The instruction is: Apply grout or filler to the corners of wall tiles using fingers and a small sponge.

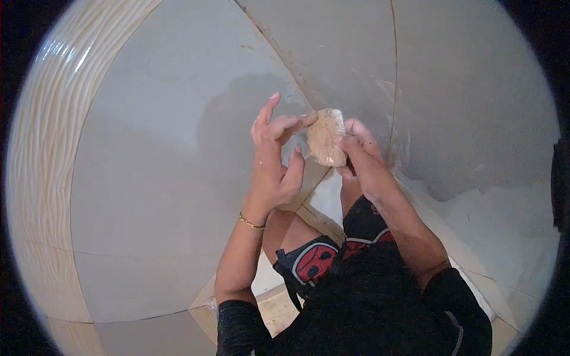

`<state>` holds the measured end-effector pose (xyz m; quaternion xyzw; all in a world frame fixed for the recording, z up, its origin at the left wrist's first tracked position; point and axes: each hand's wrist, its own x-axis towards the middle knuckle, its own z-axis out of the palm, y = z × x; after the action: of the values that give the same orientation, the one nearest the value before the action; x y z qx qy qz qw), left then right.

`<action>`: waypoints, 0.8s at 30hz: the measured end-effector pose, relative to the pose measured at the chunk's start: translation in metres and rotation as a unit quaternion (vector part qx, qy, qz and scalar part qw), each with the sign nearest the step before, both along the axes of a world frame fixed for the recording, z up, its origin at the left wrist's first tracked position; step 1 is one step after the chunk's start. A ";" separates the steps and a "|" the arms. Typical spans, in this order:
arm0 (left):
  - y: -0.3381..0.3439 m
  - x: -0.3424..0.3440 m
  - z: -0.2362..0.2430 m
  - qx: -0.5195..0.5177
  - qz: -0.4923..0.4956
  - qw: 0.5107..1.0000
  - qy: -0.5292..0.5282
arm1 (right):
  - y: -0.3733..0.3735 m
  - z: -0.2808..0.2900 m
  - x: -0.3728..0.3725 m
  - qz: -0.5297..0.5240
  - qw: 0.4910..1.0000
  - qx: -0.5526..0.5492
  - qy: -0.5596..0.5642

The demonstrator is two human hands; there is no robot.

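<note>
In front of me, my right hand (362, 151) pinches the right side of a small flat piece (324, 139) coated with beige paste. It looks like a scraper or spreader; a greyish-white patch shows at its upper right corner, and the paste hides the rest of its face. My left hand (276, 151) is on the other side, with its fingers spread. One of its fingertips touches the piece's upper left edge, while the thumb stands apart from it. A gold bracelet (252, 222) circles my left wrist.
Large grey tiles (160, 160) fill the left, and more grey tiles (463, 77) stand at the right. Beige smears follow the joint (279, 56) between them. A wavy-textured cream tile strip (56, 148) curves along the far left. Below my hands are my legs and a white surface (325, 199).
</note>
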<state>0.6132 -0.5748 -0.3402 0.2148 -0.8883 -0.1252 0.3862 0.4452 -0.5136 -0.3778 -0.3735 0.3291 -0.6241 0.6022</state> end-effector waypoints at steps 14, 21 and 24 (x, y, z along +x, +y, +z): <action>0.019 -0.015 -0.031 0.184 0.003 0.965 0.187 | -0.031 -0.030 0.017 -0.161 0.982 0.063 -0.070; -0.075 -0.024 0.013 -0.153 0.143 0.972 0.104 | -0.022 -0.077 0.012 -0.177 0.977 0.103 -0.063; -0.114 -0.028 0.031 -0.299 0.204 0.932 0.002 | -0.007 -0.089 0.021 -0.164 0.978 0.101 -0.074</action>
<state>0.5856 -0.6884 -0.3092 0.2661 -0.8207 0.2272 0.4517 0.4667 -0.5204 -0.4664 -0.2041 0.4019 -0.7038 0.5491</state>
